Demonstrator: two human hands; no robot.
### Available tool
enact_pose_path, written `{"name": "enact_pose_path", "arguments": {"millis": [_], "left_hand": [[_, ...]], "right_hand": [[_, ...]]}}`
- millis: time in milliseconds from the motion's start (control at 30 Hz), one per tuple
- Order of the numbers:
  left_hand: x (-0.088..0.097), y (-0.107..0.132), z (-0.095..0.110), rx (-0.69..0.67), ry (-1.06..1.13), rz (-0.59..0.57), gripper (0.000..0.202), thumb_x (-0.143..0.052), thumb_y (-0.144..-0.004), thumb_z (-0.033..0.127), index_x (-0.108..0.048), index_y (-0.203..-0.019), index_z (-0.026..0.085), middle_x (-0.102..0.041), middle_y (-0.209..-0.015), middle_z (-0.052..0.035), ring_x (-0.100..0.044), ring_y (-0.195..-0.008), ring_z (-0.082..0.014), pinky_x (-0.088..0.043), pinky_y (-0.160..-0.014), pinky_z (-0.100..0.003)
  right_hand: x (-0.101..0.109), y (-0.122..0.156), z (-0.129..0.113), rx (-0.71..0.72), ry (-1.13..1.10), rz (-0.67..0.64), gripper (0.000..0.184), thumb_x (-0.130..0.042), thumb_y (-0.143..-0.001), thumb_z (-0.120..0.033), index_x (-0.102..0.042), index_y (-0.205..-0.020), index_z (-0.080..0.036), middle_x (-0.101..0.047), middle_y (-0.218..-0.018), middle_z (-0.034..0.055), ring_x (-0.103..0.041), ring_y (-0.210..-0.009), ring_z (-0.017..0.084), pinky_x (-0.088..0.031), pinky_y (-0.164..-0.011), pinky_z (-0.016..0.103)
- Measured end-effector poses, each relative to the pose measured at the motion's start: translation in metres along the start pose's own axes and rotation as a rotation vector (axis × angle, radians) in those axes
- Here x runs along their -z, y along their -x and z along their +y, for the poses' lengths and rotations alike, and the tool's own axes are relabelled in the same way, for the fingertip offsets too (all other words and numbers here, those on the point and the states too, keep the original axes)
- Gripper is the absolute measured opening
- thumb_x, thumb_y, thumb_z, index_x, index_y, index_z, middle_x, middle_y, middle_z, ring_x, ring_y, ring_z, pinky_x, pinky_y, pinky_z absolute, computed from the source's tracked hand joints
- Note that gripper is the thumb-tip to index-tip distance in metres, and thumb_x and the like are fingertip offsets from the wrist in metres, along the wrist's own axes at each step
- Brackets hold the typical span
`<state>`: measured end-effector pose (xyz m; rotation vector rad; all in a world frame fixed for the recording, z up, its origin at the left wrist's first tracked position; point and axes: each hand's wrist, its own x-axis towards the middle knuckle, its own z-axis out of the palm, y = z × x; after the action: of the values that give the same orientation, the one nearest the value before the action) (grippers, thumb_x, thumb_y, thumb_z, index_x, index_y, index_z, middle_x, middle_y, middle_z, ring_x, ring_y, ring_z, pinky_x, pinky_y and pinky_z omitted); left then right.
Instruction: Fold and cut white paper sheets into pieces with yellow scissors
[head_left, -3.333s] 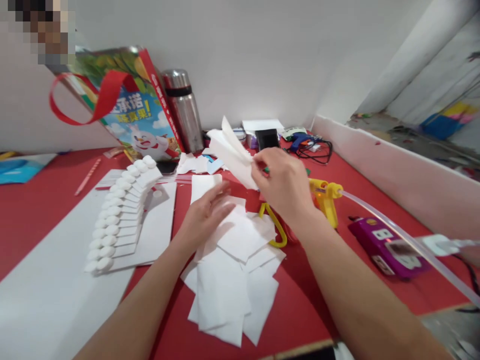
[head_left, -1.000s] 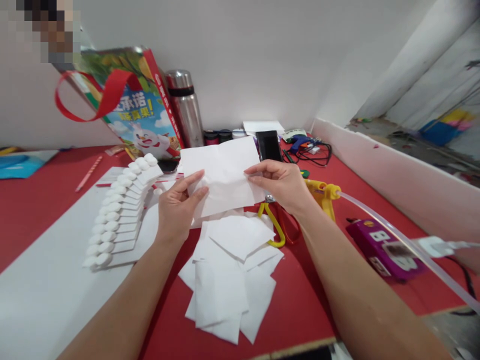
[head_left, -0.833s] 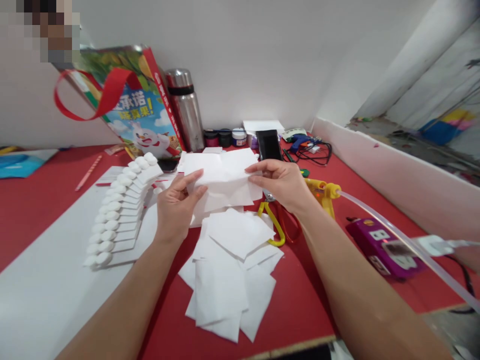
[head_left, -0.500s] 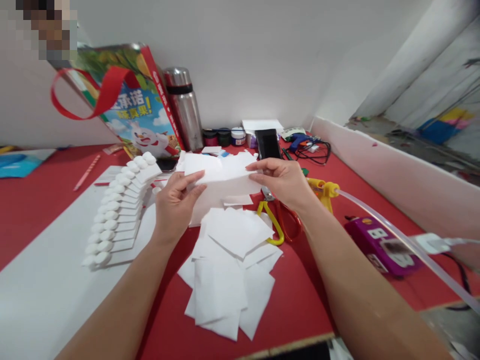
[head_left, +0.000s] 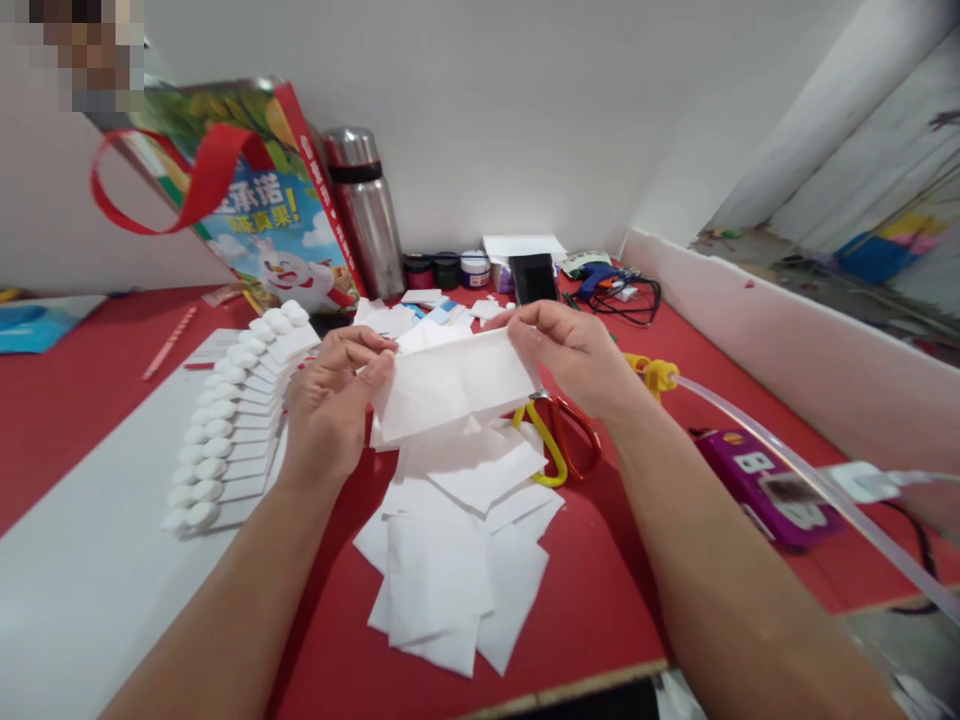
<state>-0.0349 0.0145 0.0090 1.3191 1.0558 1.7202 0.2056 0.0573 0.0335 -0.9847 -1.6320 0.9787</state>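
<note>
A folded white tissue sheet is held up above the red table. My left hand pinches its left edge. My right hand pinches its upper right corner. Under the sheet lies a loose pile of cut white tissue pieces. Yellow-and-red scissors lie just right of the pile, below my right hand.
A stepped row of white tabs with round ends lies on a white board at left. At the back stand a colourful gift bag, a steel flask and small jars. A yellow glue gun and purple power strip lie right.
One hand lifted a tissue, then both spread it open. Since then it has been folded over into a narrower strip and lowered toward the pile. The view has tilted down slightly.
</note>
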Motion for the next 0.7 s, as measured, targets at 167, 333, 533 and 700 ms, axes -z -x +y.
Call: {"name": "enact_pose_path", "arguments": {"millis": [167,333,533,700], "left_hand": [[-0.001,-0.003,-0.006,0.290,0.184,0.119,0.022,-0.080,-0.079,0.029,-0.062,-0.071,0.019,-0.061,-0.065,0.0031,-0.052,-0.054,-0.0103,-0.045,-0.056,-0.024],[0.001,-0.004,-0.011,0.329,0.136,0.079,0.027,-0.080,-0.080,0.034,-0.069,-0.102,0.022,-0.068,-0.067,0.0031,-0.060,-0.055,-0.0140,-0.049,-0.061,-0.027],[0.002,-0.006,-0.014,0.327,0.093,0.056,0.028,-0.071,-0.080,0.025,-0.075,-0.106,0.019,-0.073,-0.081,-0.0013,-0.062,-0.062,-0.0134,-0.045,-0.058,-0.024],[0.004,-0.007,-0.016,0.426,0.121,0.055,0.010,-0.065,-0.073,0.018,-0.074,-0.078,0.017,-0.064,-0.067,-0.0003,-0.052,-0.052,-0.0107,-0.036,-0.045,-0.022]], "right_hand": [[-0.017,0.003,0.002,-0.212,-0.221,-0.018,0.015,-0.072,-0.084,-0.035,-0.068,-0.090,-0.021,-0.056,-0.063,-0.0035,-0.045,-0.053,0.011,-0.035,-0.051,0.024],[-0.015,0.002,0.003,-0.141,-0.081,-0.027,0.019,-0.060,-0.084,-0.021,-0.076,-0.093,-0.020,-0.050,-0.055,-0.0045,-0.036,-0.049,0.010,-0.028,-0.049,0.025],[-0.012,0.003,0.001,-0.132,0.050,-0.053,0.017,-0.065,-0.082,-0.025,-0.076,-0.091,-0.017,-0.045,-0.055,-0.0051,-0.034,-0.051,0.010,-0.025,-0.050,0.026],[-0.013,0.001,0.005,-0.078,0.183,0.022,0.015,-0.081,-0.072,-0.028,-0.074,-0.081,-0.019,-0.043,-0.058,-0.0061,-0.032,-0.055,0.010,-0.026,-0.053,0.027]]}}
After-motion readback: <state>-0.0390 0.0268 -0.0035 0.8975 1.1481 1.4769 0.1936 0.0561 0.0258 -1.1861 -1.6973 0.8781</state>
